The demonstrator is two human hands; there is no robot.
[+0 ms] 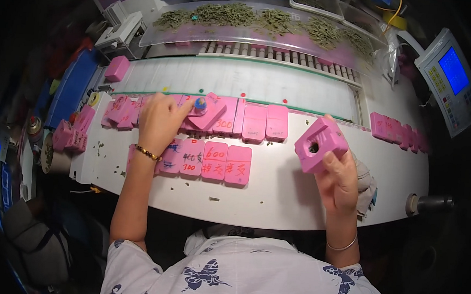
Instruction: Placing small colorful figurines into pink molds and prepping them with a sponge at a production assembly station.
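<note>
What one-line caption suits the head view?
Right hand holds a hollowed pink block over a white table; left hand at a row of pink blocks.

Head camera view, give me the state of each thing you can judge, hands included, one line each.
Left hand, fingers at the blue-topped piece; can't tell whether its grip is closed.
Right hand, grip closed on the hollow pink block.
Hollow pink block, held up, cavity open.
Front-row pink blocks, side by side.
Control panel screen, lit blue.
Green pieces, loose, piled.
</note>
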